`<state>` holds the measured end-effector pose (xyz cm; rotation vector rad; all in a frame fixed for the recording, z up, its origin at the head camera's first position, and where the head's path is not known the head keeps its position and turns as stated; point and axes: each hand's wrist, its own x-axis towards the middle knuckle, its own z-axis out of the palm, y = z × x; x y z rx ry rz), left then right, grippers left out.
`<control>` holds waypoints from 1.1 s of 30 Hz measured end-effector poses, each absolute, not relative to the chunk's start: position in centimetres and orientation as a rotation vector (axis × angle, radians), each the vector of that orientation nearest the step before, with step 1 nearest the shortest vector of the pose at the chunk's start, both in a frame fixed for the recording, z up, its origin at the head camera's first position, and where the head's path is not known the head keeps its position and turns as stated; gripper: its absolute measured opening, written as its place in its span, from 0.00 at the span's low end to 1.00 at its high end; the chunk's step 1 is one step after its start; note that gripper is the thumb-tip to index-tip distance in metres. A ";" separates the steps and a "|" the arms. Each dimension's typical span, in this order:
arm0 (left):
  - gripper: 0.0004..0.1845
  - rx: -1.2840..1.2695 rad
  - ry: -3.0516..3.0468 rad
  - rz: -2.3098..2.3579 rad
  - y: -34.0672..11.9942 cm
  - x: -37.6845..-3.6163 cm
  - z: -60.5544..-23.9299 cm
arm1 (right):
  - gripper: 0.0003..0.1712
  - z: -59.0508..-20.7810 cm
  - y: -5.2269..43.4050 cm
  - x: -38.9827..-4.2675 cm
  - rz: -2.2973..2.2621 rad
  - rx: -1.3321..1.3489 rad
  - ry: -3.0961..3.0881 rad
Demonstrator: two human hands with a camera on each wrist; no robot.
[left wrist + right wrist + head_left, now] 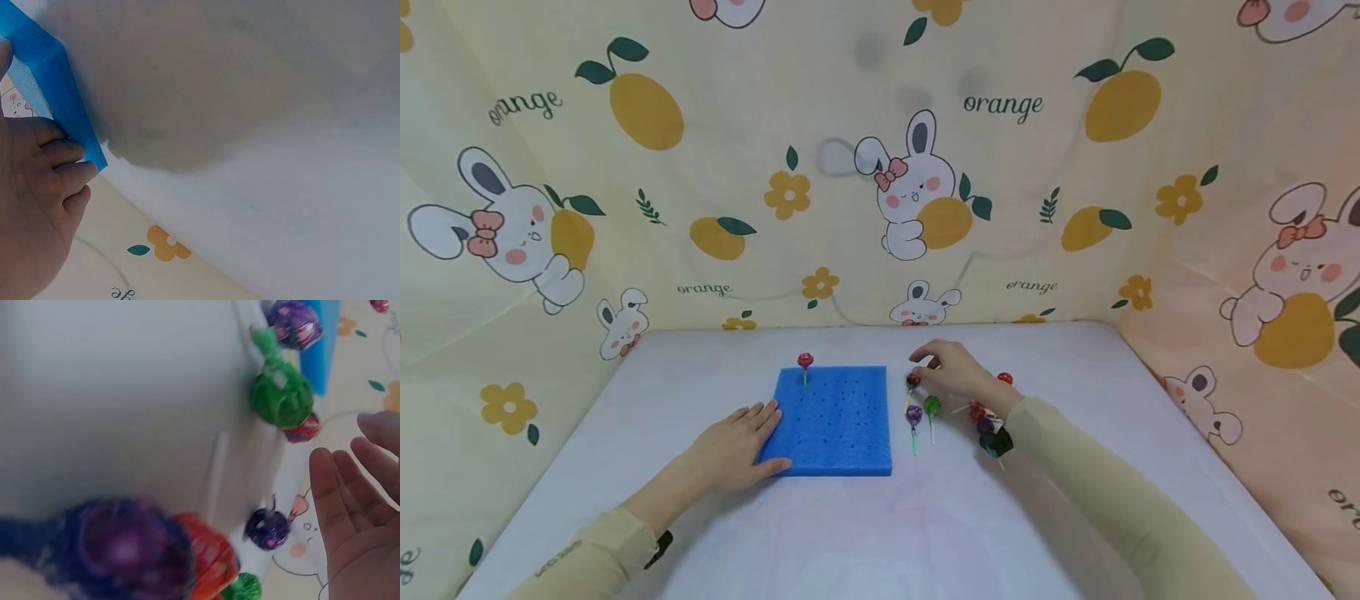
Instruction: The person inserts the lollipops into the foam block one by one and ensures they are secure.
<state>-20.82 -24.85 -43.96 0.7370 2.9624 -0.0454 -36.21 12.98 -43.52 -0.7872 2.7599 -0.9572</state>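
A blue foam board (835,425) with rows of small holes lies on the table. My left hand (737,446) rests on its left edge, fingers straight and thumb at the near corner; in the left wrist view the left hand (44,187) lies along the board's side. A red lollipop (805,360) stands upright at the board's far left. My right hand (955,371) hovers right of the board, fingers loosely bent, by a dark red lollipop (913,381). In the right wrist view the right hand (356,519) appears apart from the red lollipop (302,429).
Near the right hand lie a purple lollipop (913,414) and a green lollipop (932,406). Several more lollipops, including a red one (1004,379), lie under and beside the right forearm, partly hidden. A patterned curtain (820,167) encloses the white table (835,533).
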 end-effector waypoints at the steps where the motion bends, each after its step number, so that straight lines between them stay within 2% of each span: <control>1: 0.48 0.736 2.961 -0.045 -24.9 -20.8 -44.0 | 0.18 -43.5 13.1 -36.3 -0.940 -0.777 2.753; 17: 0.48 0.709 2.949 -0.036 -24.9 -21.0 -44.2 | 0.16 -44.9 13.3 -37.5 -0.836 -0.692 2.675; 33: 0.47 0.700 2.954 -0.041 -24.9 -20.9 -44.1 | 0.16 -45.3 12.8 -37.8 -0.833 -0.737 2.679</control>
